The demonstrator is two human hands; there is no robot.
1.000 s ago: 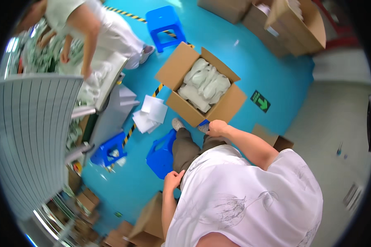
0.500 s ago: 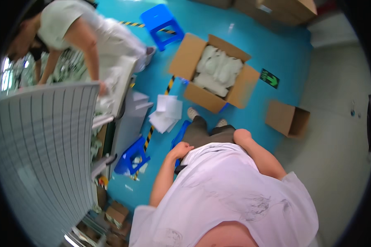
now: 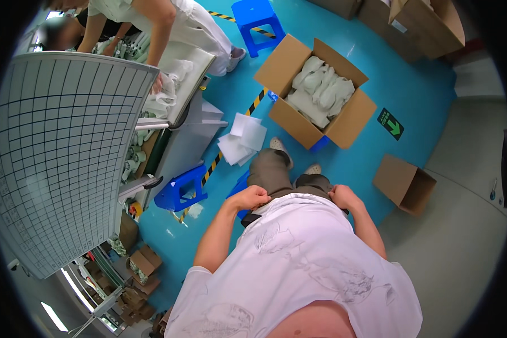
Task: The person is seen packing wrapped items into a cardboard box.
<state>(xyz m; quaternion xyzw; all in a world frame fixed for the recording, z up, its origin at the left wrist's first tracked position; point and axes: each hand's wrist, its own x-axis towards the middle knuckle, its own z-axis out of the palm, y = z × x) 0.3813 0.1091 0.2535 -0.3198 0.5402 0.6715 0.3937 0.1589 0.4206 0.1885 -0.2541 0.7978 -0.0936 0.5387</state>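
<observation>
I am seated, with both hands at my lap. My left hand point(image 3: 251, 197) is closed, its fingertips pinching the brown trousers point(image 3: 270, 172) beside the shirt hem. On the other side my right hand point(image 3: 345, 197) is also closed, gripping the trouser cloth at the hip. The white shirt point(image 3: 298, 248) hangs over the waist between them. In front of my feet stands an open cardboard box point(image 3: 298, 127) with several white wrapped bundles point(image 3: 321, 84) inside. It rests on something blue, mostly hidden.
A gridded whiteboard point(image 3: 67, 141) stands at the left. Behind it a co-worker point(image 3: 169, 22) leans over a workbench point(image 3: 194, 73). White sheets point(image 3: 245, 135) lie on the floor near a blue stool point(image 3: 183, 188). An open carton point(image 3: 397, 177) sits at the right by the wall.
My view has shifted, so the whiteboard and box appear in different places. My right hand has drawn back from the thigh to the hip, and my left fingers have curled into the cloth.
</observation>
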